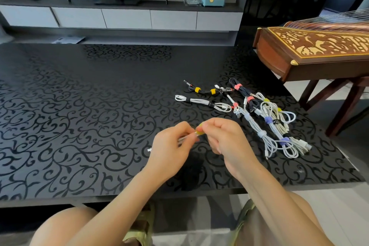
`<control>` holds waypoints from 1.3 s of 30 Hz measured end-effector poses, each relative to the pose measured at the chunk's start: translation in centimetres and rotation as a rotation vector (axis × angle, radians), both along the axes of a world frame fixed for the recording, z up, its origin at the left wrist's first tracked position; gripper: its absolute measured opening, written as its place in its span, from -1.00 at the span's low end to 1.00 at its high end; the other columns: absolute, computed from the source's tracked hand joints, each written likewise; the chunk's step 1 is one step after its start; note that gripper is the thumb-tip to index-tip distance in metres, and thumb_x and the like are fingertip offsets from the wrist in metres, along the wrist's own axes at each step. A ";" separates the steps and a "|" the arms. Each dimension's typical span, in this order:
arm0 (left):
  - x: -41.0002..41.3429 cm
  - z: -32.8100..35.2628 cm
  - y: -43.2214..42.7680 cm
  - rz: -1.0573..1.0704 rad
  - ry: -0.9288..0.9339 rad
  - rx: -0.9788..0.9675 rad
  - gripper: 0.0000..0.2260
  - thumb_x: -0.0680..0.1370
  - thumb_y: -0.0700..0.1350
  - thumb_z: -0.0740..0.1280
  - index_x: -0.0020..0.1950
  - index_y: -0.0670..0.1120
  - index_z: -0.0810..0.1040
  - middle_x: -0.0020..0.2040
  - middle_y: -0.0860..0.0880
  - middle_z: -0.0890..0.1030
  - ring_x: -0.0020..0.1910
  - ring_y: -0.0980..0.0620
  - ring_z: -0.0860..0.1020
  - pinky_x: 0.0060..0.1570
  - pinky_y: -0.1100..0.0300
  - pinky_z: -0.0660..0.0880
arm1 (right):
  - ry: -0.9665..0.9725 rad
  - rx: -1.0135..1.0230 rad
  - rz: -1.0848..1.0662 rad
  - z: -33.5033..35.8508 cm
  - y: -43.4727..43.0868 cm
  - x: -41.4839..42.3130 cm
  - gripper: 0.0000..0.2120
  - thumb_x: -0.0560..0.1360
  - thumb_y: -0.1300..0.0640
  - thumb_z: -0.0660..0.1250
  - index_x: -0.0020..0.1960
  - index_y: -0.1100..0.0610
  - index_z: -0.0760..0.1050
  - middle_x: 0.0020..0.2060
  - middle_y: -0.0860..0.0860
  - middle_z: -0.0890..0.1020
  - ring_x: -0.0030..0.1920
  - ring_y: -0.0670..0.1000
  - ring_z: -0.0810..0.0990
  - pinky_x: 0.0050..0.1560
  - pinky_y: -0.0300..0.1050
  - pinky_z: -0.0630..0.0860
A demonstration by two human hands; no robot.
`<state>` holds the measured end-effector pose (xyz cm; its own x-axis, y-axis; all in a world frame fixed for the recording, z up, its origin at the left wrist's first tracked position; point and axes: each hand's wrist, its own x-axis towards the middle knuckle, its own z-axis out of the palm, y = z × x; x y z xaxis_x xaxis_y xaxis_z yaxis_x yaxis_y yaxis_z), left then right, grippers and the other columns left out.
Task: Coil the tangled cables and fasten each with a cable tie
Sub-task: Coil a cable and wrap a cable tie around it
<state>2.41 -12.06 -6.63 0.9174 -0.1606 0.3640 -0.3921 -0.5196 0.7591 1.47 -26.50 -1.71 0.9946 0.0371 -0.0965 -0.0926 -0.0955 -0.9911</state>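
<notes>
Above the black patterned table (83, 118), my left hand (171, 146) grips a coiled white cable (184, 138); one of its plugs sticks out to the left of that hand. My right hand (223, 136) pinches a yellow cable tie (199, 132) sitting on the coil between the two hands. Most of the coil is hidden by my fingers. Farther right on the table lie several bundled cables: a black one with yellow ties (203, 90), a white one with black ties (201, 103), a dark one with pink ties (242, 94), and white ones with purple ties (277, 130).
A carved wooden zither (311, 50) on a stand juts in at the right, close to the table's right edge. Beyond the table are a TV console (123, 16) and a television. My knees are under the table's near edge.
</notes>
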 end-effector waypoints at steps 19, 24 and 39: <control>0.5 3.3 1.4 -0.331 0.770 -0.625 -0.91 0.58 -0.17 0.23 -0.11 -0.13 0.40 -0.22 -0.12 0.63 -0.26 -0.05 0.60 -0.43 0.25 0.37 | -0.072 -0.118 0.241 0.1 -0.4 -0.8 -0.82 0.60 0.25 0.17 -0.04 0.29 0.53 -0.64 -0.14 0.27 -0.55 -0.14 0.13 -0.42 -0.19 0.11; 0.2 3.0 1.0 -0.230 0.647 -0.340 -0.85 0.64 -0.16 0.15 -0.10 -0.15 0.40 -0.24 -0.06 0.60 -0.30 0.13 0.59 -0.36 0.27 0.41 | -0.121 -0.176 0.279 -0.3 -0.5 -0.7 -0.81 0.58 0.31 0.18 -0.09 0.39 0.52 -0.59 -0.12 0.45 -0.59 -0.17 0.26 -0.50 -0.40 0.20; 0.3 3.3 1.3 -0.409 0.925 -0.621 -0.78 0.59 -0.17 0.20 -0.19 -0.20 0.55 -0.40 -0.02 0.51 -0.40 0.07 0.43 -0.33 0.31 0.43 | -0.313 -0.047 0.178 -0.5 -1.4 -0.9 -0.74 0.51 0.28 0.32 -0.21 0.01 0.69 -0.64 0.02 0.32 -0.56 0.02 0.15 -0.52 -0.23 0.06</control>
<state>2.73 -10.79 -3.36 0.7945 -0.5327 -0.2915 0.3867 0.0737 0.9192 0.58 -27.89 -2.26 0.9546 0.2150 0.2060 0.2368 -0.1289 -0.9630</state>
